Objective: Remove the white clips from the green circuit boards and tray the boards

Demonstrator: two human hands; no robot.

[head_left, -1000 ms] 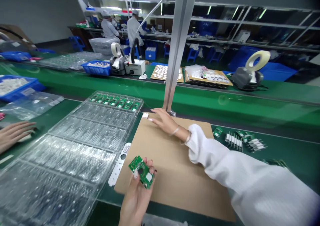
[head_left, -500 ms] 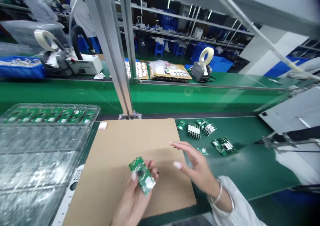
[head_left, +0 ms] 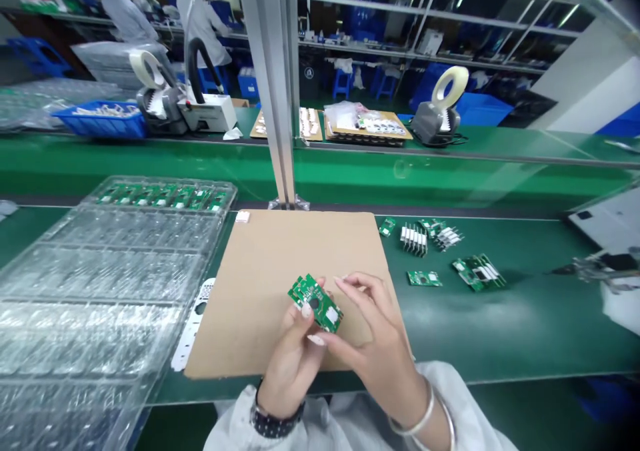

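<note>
My left hand and my right hand meet over the near edge of a brown cardboard sheet. Both pinch a small green circuit board with a white part on it. The left fingers grip its lower left side; the right thumb and fingers touch its right end. A tiny white piece lies at the sheet's far left corner. More green boards and white pin parts lie on the green mat to the right.
A clear plastic tray with a row of green boards along its far edge fills the left. A white strip lies beside it. A metal post rises behind the cardboard. Tape dispensers and people stand at the far bench.
My right hand came back from the mat at the right and closed on the board that my left hand holds. The view swung left and down.
</note>
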